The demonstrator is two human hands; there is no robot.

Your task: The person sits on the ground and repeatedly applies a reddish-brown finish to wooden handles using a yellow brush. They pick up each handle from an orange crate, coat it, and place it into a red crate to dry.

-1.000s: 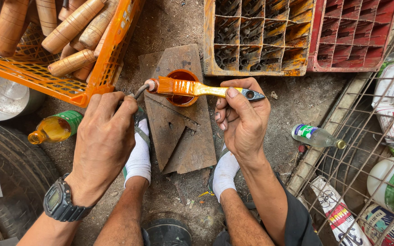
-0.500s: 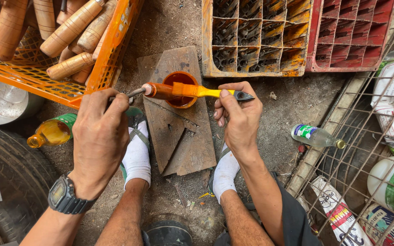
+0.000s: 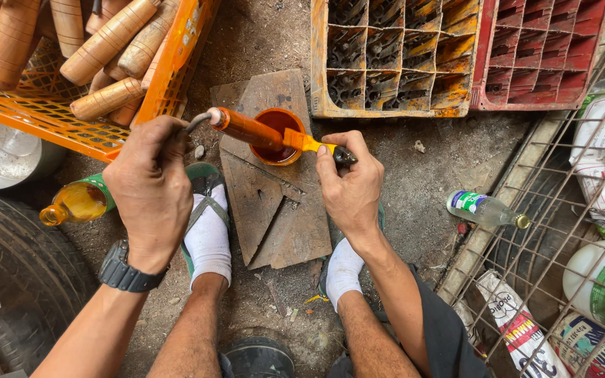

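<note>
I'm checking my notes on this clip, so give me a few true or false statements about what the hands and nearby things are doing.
1. The left hand holds a bent metal hook at the end of an orange-stained wooden handle. True.
2. The right hand holds a yellow-handled brush. True.
3. The small round pot of orange stain sits inside the red plastic crate. False: it stands on the wooden board.
4. The clear plastic bottle stands upright. False: it lies on its side.

Even soft daylight, sharp focus, wide-angle edge distortion.
</note>
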